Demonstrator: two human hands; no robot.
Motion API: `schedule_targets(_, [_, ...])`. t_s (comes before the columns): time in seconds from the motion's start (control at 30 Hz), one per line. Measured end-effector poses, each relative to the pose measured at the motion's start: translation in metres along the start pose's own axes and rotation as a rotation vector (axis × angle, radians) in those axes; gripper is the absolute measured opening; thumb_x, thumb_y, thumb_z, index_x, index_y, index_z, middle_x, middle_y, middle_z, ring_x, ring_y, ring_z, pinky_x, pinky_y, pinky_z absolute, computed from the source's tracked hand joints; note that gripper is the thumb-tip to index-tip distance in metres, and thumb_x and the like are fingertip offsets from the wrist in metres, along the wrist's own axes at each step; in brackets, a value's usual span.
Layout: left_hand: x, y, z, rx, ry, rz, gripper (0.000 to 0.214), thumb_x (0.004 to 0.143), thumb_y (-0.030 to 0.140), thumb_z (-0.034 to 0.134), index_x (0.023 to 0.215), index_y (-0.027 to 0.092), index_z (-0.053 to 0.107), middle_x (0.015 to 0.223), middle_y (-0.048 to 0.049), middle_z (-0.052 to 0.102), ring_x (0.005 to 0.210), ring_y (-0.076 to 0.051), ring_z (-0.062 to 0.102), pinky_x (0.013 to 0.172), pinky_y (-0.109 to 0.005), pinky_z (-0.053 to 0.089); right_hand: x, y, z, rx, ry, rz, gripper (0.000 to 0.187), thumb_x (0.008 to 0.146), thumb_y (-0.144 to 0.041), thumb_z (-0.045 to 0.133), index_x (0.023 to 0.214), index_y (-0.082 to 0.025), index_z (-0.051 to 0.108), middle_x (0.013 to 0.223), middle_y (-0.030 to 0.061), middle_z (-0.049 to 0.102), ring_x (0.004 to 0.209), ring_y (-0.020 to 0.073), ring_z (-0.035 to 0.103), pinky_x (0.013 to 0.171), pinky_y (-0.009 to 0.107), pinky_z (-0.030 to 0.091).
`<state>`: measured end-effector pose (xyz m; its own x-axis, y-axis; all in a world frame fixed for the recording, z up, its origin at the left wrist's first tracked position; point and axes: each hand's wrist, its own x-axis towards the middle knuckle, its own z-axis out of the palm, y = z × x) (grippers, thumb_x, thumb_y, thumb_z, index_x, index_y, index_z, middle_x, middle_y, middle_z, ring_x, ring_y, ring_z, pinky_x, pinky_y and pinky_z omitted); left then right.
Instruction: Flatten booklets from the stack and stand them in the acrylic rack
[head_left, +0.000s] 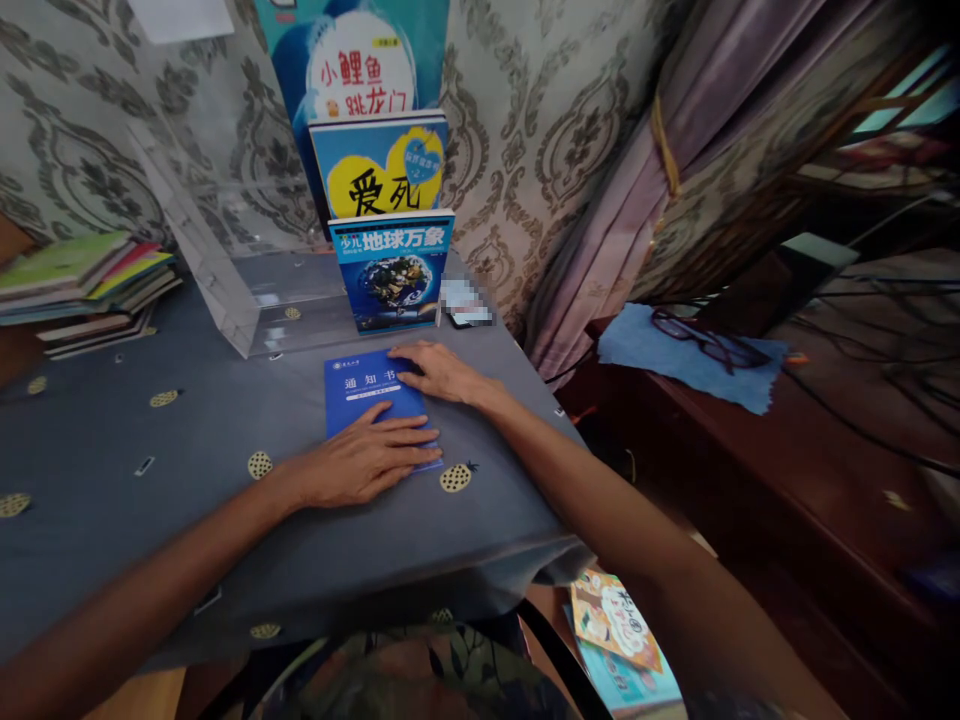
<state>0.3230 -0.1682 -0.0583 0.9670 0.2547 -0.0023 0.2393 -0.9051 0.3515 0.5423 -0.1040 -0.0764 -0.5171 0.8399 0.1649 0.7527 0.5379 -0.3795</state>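
Note:
A thin blue booklet lies flat on the grey tablecloth. My left hand rests flat on its near part, fingers stretched out toward the right. At the booklet's far right corner my right hand touches the edge, its fingers slightly curled and pointing left. Just behind the booklet a blue book with an Earth picture stands upright. Two more blue books, one with a yellow heart and a taller one, stand in a row behind it.
A clear plastic stand sits beside the upright books. A pile of books lies at the far left. To the right, glasses rest on a blue cloth on a dark wooden ledge. More books lie on the floor.

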Motion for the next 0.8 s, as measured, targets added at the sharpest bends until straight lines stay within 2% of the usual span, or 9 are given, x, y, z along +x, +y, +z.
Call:
schedule_targets(0.2, [-0.002,0.005,0.002,-0.012,0.02,0.037,0.042,0.105,0.03,0.036,0.145,0.032,0.047,0.151,-0.0003,0.051,0.147,-0.018,0.035,0.125,-0.049,0.011,0.001,0.003,0.002,-0.008,0.002,-0.007,0.047,0.095,-0.03,0.061,0.139,-0.017,0.054,0.139,0.0125,0.061,0.128,0.0261,0.056,0.109,0.044,0.043])
schedule_targets(0.33, [-0.006,-0.001,0.003,-0.008,0.035,-0.003,0.044,0.105,0.036,0.036,0.148,0.031,0.044,0.152,-0.0009,0.049,0.146,-0.017,0.037,0.124,-0.046,0.015,0.001,0.006,0.004,0.003,0.009,-0.022,0.048,0.093,-0.032,0.063,0.139,-0.018,0.055,0.139,0.0123,0.061,0.129,0.0271,0.056,0.11,0.046,0.043])
schedule_targets(0.47, [-0.018,-0.031,-0.001,0.055,0.091,-0.13,0.047,0.105,0.042,0.032,0.148,0.026,0.043,0.155,-0.0045,0.046,0.145,-0.018,0.038,0.123,-0.046,0.02,0.001,0.01,0.007,0.014,0.015,-0.046,0.048,0.094,-0.033,0.062,0.14,-0.022,0.054,0.14,0.0101,0.06,0.129,0.0274,0.055,0.11,0.048,0.043])
schedule_targets(0.63, [-0.042,-0.081,-0.013,0.149,0.219,-0.412,0.052,0.105,0.047,0.028,0.147,0.022,0.046,0.155,-0.0082,0.045,0.145,-0.022,0.039,0.12,-0.05,0.026,0.002,0.011,0.007,0.018,0.006,-0.048,0.049,0.094,-0.036,0.063,0.14,-0.021,0.054,0.142,0.0104,0.059,0.131,0.0273,0.054,0.112,0.046,0.042])
schedule_targets(0.7, [-0.052,-0.092,-0.016,0.162,0.265,-0.469,0.053,0.104,0.047,0.027,0.147,0.022,0.046,0.154,-0.0082,0.046,0.145,-0.023,0.038,0.119,-0.05,0.029,0.002,0.01,0.006,0.018,0.002,-0.045,0.048,0.094,-0.036,0.063,0.139,-0.02,0.055,0.14,0.0112,0.06,0.13,0.0279,0.055,0.111,0.047,0.042])
schedule_targets(0.8, [-0.063,-0.093,-0.016,0.16,0.289,-0.468,0.053,0.104,0.046,0.027,0.146,0.021,0.048,0.153,-0.0078,0.047,0.144,-0.023,0.04,0.119,-0.05,0.03,0.002,0.008,0.005,0.028,0.009,-0.048,0.048,0.094,-0.035,0.063,0.139,-0.022,0.055,0.14,0.0106,0.06,0.13,0.0282,0.055,0.11,0.048,0.043])
